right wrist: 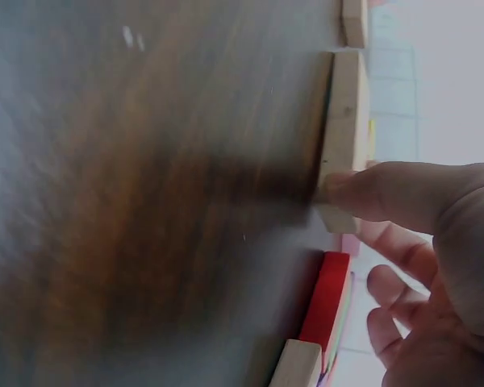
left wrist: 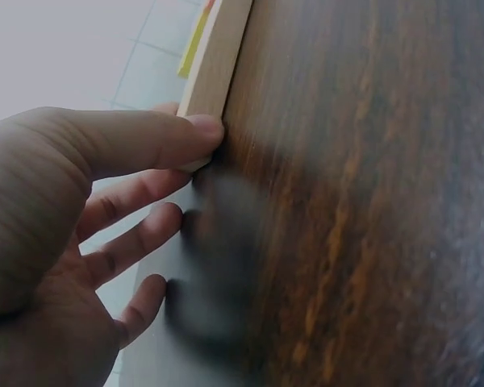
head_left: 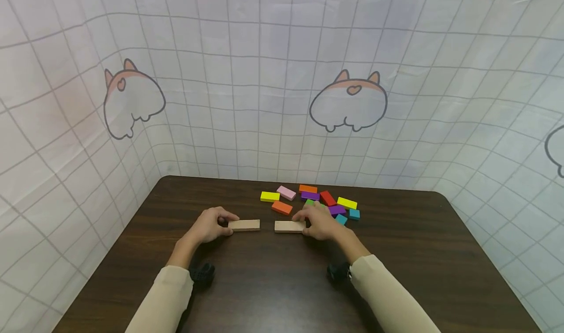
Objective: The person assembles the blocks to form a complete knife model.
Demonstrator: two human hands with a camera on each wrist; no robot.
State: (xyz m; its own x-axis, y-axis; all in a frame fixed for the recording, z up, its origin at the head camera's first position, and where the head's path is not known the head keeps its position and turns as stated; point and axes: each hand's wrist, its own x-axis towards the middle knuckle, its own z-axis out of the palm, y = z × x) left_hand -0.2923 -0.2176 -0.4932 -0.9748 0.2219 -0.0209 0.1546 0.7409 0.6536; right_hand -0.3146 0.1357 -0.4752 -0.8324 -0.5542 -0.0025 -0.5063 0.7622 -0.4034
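Note:
Two plain wooden blocks lie end to end on the dark table with a small gap between them. My left hand (head_left: 210, 226) pinches the outer end of the left wooden block (head_left: 246, 225) between thumb and fingers; the other fingers spread loosely behind it in the left wrist view. On the other side, my right hand (head_left: 322, 223) pinches the outer end of the right wooden block (head_left: 287, 226). In the right wrist view, the thumb presses on the near face of that block (right wrist: 344, 121). Part of a green block (head_left: 310, 202) is hidden behind my right hand.
Several coloured blocks lie scattered beyond my hands, among them an orange block (head_left: 282, 207), a pink block (head_left: 286, 192), a red block (head_left: 328, 198) and a blue block (head_left: 354, 214). A white grid-patterned curtain (head_left: 246, 127) hangs behind the table (head_left: 264, 294).

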